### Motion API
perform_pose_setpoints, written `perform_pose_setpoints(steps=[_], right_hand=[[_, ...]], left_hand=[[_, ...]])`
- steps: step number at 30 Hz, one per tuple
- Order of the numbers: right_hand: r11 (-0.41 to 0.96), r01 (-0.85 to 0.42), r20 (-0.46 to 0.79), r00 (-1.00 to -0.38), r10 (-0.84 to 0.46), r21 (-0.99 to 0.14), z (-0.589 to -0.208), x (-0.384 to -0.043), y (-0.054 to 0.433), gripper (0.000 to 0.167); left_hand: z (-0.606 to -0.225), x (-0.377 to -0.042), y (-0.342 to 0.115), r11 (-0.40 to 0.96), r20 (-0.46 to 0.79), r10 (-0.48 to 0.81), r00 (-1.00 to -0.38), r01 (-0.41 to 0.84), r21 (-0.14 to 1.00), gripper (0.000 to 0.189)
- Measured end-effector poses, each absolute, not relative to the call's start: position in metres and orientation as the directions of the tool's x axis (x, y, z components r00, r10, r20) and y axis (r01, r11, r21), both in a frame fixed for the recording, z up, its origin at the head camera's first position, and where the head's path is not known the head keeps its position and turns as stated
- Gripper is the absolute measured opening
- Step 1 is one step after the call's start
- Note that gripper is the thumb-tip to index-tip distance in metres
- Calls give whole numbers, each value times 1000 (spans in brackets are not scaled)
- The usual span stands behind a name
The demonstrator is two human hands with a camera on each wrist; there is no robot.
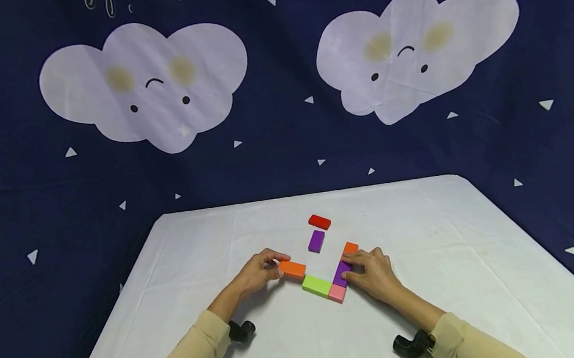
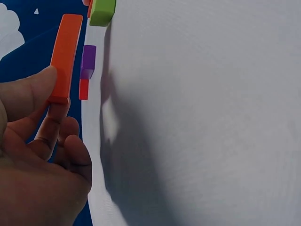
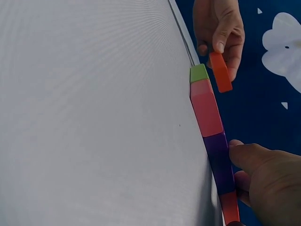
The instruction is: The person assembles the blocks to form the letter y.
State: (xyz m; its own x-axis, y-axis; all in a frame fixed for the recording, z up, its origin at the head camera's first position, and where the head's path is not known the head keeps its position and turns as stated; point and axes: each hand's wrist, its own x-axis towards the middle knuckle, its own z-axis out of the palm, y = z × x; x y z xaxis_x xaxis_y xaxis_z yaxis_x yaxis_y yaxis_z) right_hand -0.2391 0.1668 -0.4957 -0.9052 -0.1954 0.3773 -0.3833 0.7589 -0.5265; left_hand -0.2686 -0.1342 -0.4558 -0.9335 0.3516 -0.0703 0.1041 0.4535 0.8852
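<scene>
- The held orange block (image 1: 292, 269) is pinched at one end by the left hand (image 1: 260, 272), clear of the bench (image 1: 289, 348), just beside the lime block (image 1: 317, 286).
- Because it is gripped at one end only, it could be tipped or twisted; if brought in low, the lime block could be knocked and parted from the pink block (image 1: 336, 294).
- The purple block (image 1: 340, 276) and far orange block (image 1: 350, 248) are touched by the bent fingers of the right hand (image 1: 375, 272); whether they are pinched or merely steadied cannot be told; by sideways pressure that row could be skewed.
- The held orange block's long axis is slanted rightward and towards the person, its free end pointed at the lime block; the two axes are slightly mismatched.
- Beyond, the loose purple block (image 1: 317, 241) and red block (image 1: 319, 221) are left unheld.
</scene>
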Motion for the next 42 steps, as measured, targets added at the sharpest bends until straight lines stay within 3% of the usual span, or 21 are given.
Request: perform_pose_setpoints(steps=[42], right_hand=[[760, -375, 369, -910, -192, -531, -495, -239, 166, 38]], left_hand=[[-469, -269, -131, 570, -75, 370, -926, 163, 805, 32]])
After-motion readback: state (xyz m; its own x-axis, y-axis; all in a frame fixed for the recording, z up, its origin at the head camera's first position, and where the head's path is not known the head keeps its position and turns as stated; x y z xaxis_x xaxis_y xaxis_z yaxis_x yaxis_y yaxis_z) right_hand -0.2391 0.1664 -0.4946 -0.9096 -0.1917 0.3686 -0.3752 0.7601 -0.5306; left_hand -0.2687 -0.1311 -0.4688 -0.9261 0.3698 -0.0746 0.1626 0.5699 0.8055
